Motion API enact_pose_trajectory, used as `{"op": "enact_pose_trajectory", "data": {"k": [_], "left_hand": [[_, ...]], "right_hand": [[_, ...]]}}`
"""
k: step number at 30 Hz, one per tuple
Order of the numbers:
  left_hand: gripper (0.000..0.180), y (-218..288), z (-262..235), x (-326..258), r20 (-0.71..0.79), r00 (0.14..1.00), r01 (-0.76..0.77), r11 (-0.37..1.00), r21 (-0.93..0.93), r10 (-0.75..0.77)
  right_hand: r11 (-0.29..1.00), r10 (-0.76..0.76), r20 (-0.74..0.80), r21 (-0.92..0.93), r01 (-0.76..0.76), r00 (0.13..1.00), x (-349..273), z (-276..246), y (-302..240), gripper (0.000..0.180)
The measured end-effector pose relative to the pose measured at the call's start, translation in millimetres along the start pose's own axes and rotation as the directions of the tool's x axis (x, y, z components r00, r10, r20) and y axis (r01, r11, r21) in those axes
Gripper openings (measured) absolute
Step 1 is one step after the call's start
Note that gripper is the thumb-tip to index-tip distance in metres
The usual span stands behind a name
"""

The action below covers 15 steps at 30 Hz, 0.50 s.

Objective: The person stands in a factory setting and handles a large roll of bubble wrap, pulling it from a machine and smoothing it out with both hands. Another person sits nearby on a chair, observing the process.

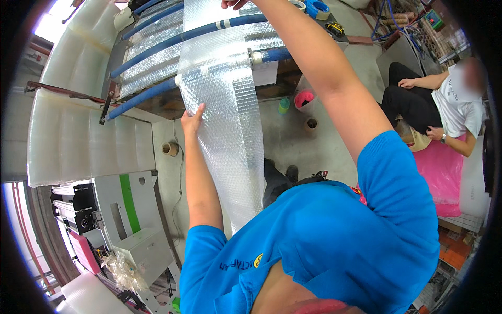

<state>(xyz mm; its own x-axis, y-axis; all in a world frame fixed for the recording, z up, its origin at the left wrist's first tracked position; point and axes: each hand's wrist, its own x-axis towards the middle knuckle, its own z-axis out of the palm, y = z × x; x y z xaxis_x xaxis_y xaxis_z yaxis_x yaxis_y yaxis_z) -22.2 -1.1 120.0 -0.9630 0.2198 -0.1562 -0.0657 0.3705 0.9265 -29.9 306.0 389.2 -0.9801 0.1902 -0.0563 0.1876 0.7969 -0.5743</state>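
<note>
A long strip of clear bubble wrap (227, 136) hangs over blue rollers and runs down toward my body. My left hand (193, 120) is closed on its left edge just below the front roller, thumb on top and fingers behind. My right arm reaches far up across the rollers. At the top edge of the picture, my right hand (234, 3) is partly cut off above the sheet. Its visible fingers look curled, and whatever they may hold is hidden. The front blue roller (144, 98) and another blue roller (157, 49) lie crosswise beneath the wrap.
Tape rolls (317, 9) and a yellow-black tape measure (334, 27) lie at the rack's right end. A pink-lined bin (305, 99), green bottle (284, 105) and cardboard tubes (170, 148) stand on the floor. A white-green machine (123, 209) is at left; a seated person (449, 99) is at right.
</note>
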Motion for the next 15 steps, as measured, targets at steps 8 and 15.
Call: {"op": "enact_pose_trajectory", "data": {"k": [8, 15], "left_hand": [[0.061, -19.8, -6.1, 10.2, -0.024, 0.999, 0.044, 0.997, 0.059, -0.042], [0.058, -19.7, -1.2, -15.5, -0.004, 0.992, 0.129, 0.991, 0.044, -0.128]], "right_hand": [[0.985, 0.007, -0.108, 0.172, 0.012, 0.994, -31.9, 45.7, -9.2, 0.022], [0.916, 0.312, 0.464, 0.084, -0.393, 0.829, -183.5, 263.2, 91.4, 0.043]]}}
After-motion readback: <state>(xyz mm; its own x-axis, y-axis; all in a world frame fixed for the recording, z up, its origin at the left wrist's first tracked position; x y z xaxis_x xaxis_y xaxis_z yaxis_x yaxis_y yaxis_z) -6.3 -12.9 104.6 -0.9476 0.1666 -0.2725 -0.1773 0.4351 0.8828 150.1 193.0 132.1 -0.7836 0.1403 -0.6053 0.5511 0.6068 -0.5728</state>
